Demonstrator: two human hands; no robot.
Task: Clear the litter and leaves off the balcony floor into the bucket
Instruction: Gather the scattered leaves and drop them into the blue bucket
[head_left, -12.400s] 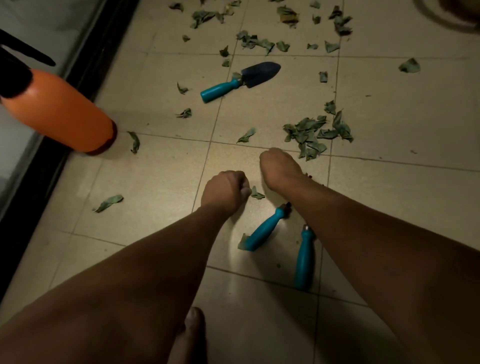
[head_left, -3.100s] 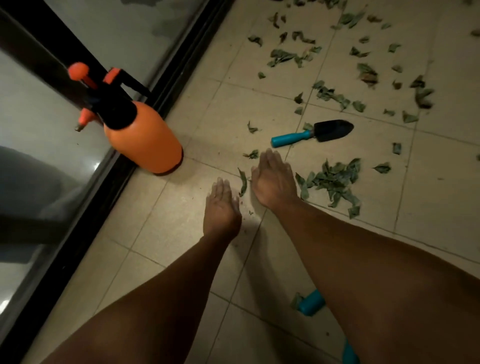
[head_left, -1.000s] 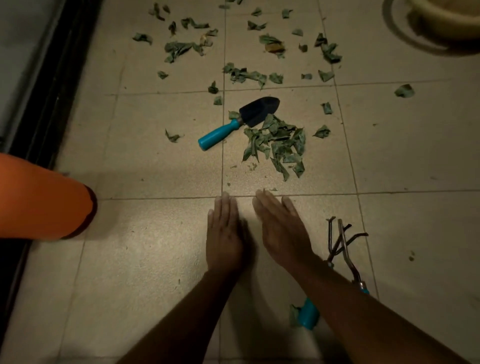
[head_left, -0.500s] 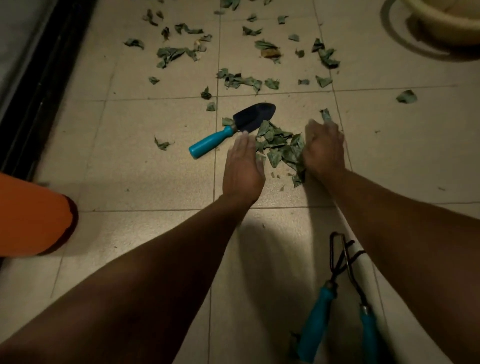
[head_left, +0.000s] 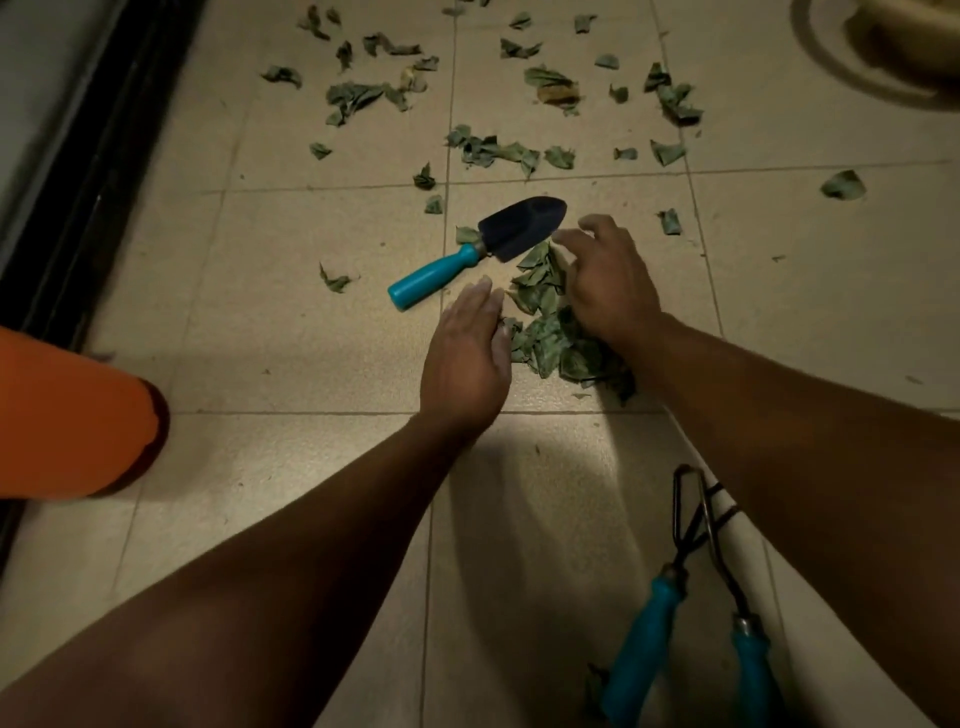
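Where the fingers are meeting the litter: the left hand (head_left: 464, 358) is lying flat with its fingers (head_left: 480, 301) straight and pressed together, their edge touching the leaf pile (head_left: 553, 332); the right hand (head_left: 610, 283) is arching over the pile's far side, fingers (head_left: 571, 240) spread and loosely bent, gripping nothing that is showing
Leaf pile: sitting on the tiled floor (head_left: 311, 338) between the two hands; its right part is disappearing under the right palm and wrist
Trowel (head_left: 480, 249): lying just beyond the pile, dark blade pointing up-right and close to the right fingertips, teal handle pointing toward the left hand; whether blade and fingers are touching is hard to tell
Scattered leaves (head_left: 493, 150): spreading loose across the tiles farther out, well apart from the hands
Bucket (head_left: 904, 41): showing only as a pale, blurred rim cut off at the top right corner; its inside is not visible
Hand rakes (head_left: 691, 587): two teal-handled tools lying side by side near the right forearm, their handles running off the bottom edge
Orange bottle (head_left: 67, 415): standing at the left, cut off by the frame edge, beside the dark door track (head_left: 93, 156)
Forearms: crossing the lower frame and covering the tiles beneath
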